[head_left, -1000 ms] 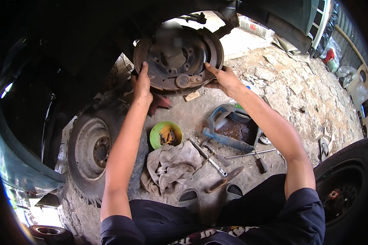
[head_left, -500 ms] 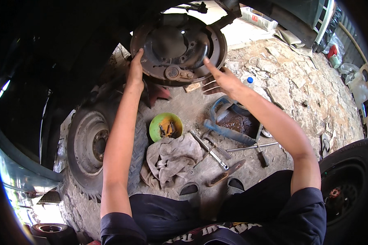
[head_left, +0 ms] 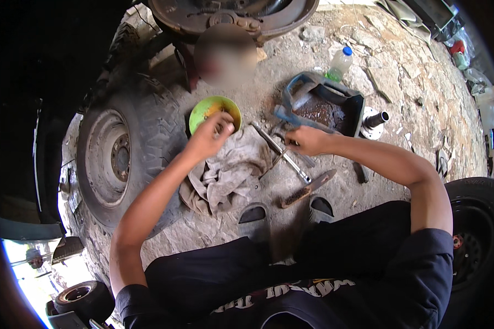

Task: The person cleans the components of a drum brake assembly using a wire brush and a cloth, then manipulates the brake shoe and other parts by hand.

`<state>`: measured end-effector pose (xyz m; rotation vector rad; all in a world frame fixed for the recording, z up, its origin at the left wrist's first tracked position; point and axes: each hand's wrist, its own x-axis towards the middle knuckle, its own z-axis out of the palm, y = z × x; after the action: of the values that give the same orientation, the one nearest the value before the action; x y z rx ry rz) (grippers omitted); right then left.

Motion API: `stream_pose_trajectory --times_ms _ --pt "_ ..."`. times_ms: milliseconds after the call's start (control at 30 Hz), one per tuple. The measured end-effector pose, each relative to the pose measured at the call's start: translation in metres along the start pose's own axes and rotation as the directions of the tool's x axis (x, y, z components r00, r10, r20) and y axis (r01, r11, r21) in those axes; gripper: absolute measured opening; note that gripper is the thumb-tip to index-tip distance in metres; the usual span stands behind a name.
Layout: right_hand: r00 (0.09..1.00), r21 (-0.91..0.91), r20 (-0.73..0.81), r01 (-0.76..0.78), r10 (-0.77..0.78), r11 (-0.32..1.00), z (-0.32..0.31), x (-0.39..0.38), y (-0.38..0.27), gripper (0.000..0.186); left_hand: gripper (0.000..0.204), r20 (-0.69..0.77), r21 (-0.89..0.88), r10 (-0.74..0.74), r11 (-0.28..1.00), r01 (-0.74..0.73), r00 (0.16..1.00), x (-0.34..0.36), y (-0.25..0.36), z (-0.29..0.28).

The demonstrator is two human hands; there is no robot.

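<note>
Black sandal toes sit nearest you, and just beyond them a wire brush and a long metal wrench lie loose on the stony ground; if you shift your feet, I judge you could kick them out of reach or roll an ankle on them. Your left hand hovers over the near rim of the green bowl, fingers pinched together, though I cannot tell what the grip holds; the bowl sits on uneven stone beside the dirty rag, so a nudge could tip it and scatter its contents into the dust. Your right hand is closed on something small by the wrench, hidden from view; a greasy grip could let it slip. Farther out, the blue tray of rusty bits, the plastic bottle and the brake drum assembly overhead crowd your reach.
</note>
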<state>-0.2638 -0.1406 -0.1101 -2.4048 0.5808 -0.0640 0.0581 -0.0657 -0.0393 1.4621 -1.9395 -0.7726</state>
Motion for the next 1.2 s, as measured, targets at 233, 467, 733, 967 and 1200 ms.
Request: stream_pose_trajectory --times_ms 233,467,733,967,1200 --pt "0.836 -0.346 0.464 -0.136 0.295 0.928 0.046 0.003 0.009 0.029 0.043 0.483 0.363 -0.024 0.915 -0.176 0.876 -0.057 -0.02 0.04" --pt "0.957 -0.329 0.285 0.045 0.054 0.943 0.061 -0.007 0.014 0.033 0.048 0.478 0.442 -0.028 0.872 -0.213 0.878 -0.069 -0.029 0.056" --pt "0.661 -0.135 0.749 0.233 -0.055 0.963 0.07 -0.014 0.009 0.062 0.047 0.477 0.441 -0.06 0.879 -0.18 0.877 -0.075 -0.03 0.052" --pt "0.751 -0.217 0.657 0.268 -0.063 0.939 0.081 -0.048 0.017 0.077 0.046 0.455 0.437 -0.012 0.875 -0.211 0.891 -0.079 -0.04 0.052" --pt "0.704 -0.204 0.71 0.246 -0.029 0.948 0.086 -0.042 0.018 0.058 0.046 0.462 0.427 0.007 0.875 -0.229 0.887 -0.078 -0.037 0.052"
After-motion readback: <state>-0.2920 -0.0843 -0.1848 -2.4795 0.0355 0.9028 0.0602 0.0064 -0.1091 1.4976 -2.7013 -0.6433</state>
